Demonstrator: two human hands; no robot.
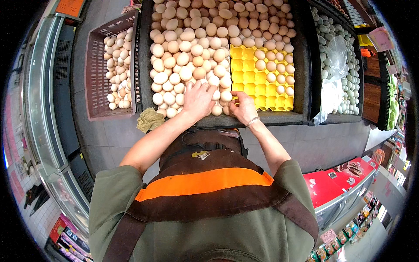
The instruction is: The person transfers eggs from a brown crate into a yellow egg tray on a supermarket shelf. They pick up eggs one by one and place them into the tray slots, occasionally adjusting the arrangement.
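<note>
My left hand [200,100] lies palm down on a heap of brown eggs [175,65] in a black display bin [212,121]. Its fingers rest among the eggs, and its palm hides what is beneath. My right hand [244,106] is at the near edge of the heap, its bent fingers beside a pale egg [226,96]; whether it grips any egg is hidden. Just beyond that hand, a yellow egg tray [243,73] holds several eggs in its right-hand columns, while cups on its left are bare. More eggs [226,13] fill the back of the bin.
A brown plastic crate [95,75] of eggs stands at left. A crumpled cloth [150,120] lies at the bin's near left corner. To the right, pale greenish eggs [352,82] fill another bin, with clear plastic bags [335,62] over it. A glass-edged refrigerated case [45,91] runs along the left.
</note>
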